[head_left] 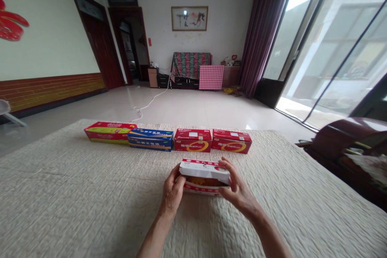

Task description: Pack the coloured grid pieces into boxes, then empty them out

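A red and white box (203, 170) lies on the cream quilted table cover (75, 193), its white lid flap raised so that something orange shows inside. My left hand (173, 192) grips the box's left end. My right hand (236, 188) holds the right end, fingers curled over the lid's edge. Behind it a row of boxes stands along the far edge: a long red and yellow box (109, 132), a blue box (150, 139), and two red boxes (192, 140) (231, 141).
A dark wooden chair (347, 145) stands to the right of the table. Beyond the table lie a tiled floor with a white cable (151, 102), a covered cabinet (190, 66), a red checked cloth (211, 77) and glass doors (326, 48).
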The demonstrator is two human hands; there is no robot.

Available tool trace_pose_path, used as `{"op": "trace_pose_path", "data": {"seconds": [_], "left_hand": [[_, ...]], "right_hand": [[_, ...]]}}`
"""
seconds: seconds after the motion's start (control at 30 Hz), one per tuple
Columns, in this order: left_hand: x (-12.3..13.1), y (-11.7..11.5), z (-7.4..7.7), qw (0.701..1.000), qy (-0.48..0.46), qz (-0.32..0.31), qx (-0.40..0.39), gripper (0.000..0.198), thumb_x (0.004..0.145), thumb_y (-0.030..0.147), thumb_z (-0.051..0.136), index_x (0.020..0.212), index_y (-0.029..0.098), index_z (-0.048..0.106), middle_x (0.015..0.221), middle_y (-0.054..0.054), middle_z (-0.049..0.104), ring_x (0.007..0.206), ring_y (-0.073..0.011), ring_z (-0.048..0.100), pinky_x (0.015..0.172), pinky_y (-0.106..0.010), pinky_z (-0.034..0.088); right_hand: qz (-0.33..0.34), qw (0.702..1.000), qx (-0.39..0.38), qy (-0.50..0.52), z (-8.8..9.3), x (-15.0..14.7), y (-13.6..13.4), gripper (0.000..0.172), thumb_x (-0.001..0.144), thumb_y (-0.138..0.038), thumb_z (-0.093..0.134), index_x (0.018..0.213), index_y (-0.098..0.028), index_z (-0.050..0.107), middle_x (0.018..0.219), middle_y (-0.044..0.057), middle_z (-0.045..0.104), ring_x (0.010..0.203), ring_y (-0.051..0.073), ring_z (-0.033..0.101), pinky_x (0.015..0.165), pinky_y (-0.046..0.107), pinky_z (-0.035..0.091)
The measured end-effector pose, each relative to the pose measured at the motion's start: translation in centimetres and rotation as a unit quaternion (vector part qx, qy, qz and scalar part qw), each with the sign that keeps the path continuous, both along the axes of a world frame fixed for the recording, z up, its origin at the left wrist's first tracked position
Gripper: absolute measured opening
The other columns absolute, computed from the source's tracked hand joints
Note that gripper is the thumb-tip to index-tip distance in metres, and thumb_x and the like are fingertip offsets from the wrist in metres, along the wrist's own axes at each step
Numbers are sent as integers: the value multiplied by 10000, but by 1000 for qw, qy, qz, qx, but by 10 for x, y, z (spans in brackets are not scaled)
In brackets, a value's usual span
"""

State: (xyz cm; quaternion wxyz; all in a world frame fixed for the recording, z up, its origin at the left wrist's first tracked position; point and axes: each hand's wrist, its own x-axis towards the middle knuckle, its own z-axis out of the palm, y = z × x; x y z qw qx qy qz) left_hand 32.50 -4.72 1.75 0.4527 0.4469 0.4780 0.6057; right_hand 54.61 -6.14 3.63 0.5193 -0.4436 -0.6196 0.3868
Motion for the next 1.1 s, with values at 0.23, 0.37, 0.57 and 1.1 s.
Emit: {"op": "trace_pose_path", "data": {"seconds": [0.23, 0.37, 0.57, 1.1], "left_hand": [[0, -4, -17, 998, 3, 8, 58, 428, 854, 434, 582, 1207, 207, 669, 1252, -72, 690, 1224, -271, 587, 1011, -374, 479], [-1, -9, -15, 997, -21, -26, 70, 422, 899, 395, 536, 1271, 222, 635, 1324, -56, 648, 1288, -252, 536, 1066, -364, 438], [-2, -8, -18, 997, -10, -35, 70, 450, 934, 454, 505, 1313, 226, 591, 1317, -60, 650, 1262, -244, 558, 1046, -355, 448], [-1, 8, -29, 993, 45, 14, 110, 394, 908, 491, 553, 1149, 213, 695, 1191, -64, 713, 1144, -240, 624, 982, -331, 473]], "right_hand": [[-95, 989, 77, -85, -29, -9, -4, 436, 919, -453, 528, 1316, -276, 543, 1567, 99, 345, 1438, 292, 339, 1128, 510, 358], [-154, 975, 128, -99, -38, -20, -3, 383, 948, -420, 490, 1289, -252, 537, 1528, 110, 397, 1420, 282, 371, 1130, 493, 365], [-183, 965, 161, -97, -43, -25, -2, 350, 960, -391, 484, 1276, -246, 528, 1506, 118, 420, 1399, 285, 393, 1122, 529, 359], [-192, 963, 177, -66, -40, -26, 1, 300, 958, -379, 471, 1192, -235, 592, 1436, 118, 489, 1342, 278, 451, 1110, 510, 368]]}}
